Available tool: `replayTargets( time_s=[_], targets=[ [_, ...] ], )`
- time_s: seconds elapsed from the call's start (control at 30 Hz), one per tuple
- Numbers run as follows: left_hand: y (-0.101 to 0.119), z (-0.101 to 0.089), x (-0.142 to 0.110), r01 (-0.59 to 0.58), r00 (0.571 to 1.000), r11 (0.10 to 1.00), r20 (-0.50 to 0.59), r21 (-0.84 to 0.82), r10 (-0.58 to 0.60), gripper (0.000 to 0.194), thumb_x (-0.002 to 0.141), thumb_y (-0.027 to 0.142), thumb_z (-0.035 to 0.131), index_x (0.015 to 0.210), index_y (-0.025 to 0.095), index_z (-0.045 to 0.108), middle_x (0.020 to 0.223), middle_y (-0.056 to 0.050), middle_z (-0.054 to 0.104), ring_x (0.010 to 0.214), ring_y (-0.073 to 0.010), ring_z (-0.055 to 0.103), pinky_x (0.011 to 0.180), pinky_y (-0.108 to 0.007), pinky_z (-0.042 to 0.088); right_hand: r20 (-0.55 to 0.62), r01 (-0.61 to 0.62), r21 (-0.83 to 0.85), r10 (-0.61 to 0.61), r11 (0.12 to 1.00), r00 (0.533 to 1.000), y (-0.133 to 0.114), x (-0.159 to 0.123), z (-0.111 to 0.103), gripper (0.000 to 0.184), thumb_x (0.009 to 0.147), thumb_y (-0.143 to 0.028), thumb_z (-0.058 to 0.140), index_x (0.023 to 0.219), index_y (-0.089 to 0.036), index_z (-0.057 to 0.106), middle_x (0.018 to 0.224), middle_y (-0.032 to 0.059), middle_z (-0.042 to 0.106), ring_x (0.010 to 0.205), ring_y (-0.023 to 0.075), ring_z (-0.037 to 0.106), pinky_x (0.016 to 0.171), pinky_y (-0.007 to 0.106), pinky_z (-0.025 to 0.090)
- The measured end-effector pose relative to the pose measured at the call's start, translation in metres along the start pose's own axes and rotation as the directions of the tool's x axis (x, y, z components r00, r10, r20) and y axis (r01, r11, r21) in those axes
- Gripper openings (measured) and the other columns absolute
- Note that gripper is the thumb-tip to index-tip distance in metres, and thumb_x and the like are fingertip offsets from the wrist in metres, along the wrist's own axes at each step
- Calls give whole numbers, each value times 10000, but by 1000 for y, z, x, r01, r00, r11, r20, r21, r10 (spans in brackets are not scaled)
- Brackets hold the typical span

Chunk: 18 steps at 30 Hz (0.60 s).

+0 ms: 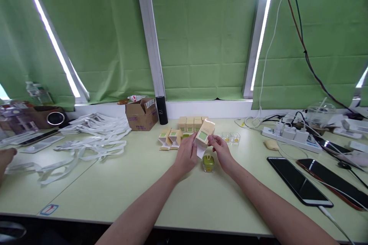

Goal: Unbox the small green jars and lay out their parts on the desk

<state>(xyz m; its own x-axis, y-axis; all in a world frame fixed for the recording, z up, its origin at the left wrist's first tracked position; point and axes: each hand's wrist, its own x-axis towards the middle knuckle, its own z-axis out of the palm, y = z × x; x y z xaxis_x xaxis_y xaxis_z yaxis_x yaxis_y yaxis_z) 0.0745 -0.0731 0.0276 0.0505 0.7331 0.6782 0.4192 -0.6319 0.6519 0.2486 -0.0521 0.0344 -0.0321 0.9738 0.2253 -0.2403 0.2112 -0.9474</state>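
Note:
Both my hands hold one small tan carton with a green label tilted above the table. My left hand grips its lower left side, fingers closed, with a white slip showing beneath. My right hand pinches its right edge. Directly below sits a small clear jar with a green lid. Behind stand a row of closed tan cartons and two open ones. Two small clear cups with yellow contents stand to the right.
A brown cardboard box and black cylinder stand at the back. White straps spread on the left, where another person's hand shows. Phones, a power strip and cables fill the right.

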Motion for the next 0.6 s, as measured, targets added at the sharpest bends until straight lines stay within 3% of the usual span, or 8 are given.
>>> replayTargets(
  time_s=[0.2, 0.43, 0.6],
  targets=[
    [-3, 1, 2, 38, 999, 999, -36, 15, -37, 380, 951, 351, 632, 1320, 261, 637, 1321, -114, 673, 1250, -325, 583, 1117, -516, 401, 46, -47, 4, 47, 999, 998, -3, -2, 2, 611, 628, -759, 803, 900, -222, 694, 820, 69, 759, 865, 283, 684, 696, 353, 499],
    [-2, 3, 0, 65, 996, 996, 69, -69, -60, 634, 877, 319, 730, 1463, 249, 497, 1431, -129, 599, 1296, -316, 571, 1100, -494, 453, 93, -63, -6, 64, 998, 994, -5, -1, 1, 628, 627, -818, 762, 772, -208, 738, 825, 75, 753, 859, 265, 655, 710, 350, 496],
    [3, 3, 2, 145, 986, 954, 115, -262, -118, 542, 947, 439, 650, 1433, 234, 526, 1397, -128, 627, 1249, -302, 604, 1047, -441, 494, 85, -88, 22, 86, 996, 993, -6, -1, 1, 628, 585, -808, 800, 733, -199, 754, 733, 78, 731, 787, 252, 638, 681, 353, 498]
  ],
)
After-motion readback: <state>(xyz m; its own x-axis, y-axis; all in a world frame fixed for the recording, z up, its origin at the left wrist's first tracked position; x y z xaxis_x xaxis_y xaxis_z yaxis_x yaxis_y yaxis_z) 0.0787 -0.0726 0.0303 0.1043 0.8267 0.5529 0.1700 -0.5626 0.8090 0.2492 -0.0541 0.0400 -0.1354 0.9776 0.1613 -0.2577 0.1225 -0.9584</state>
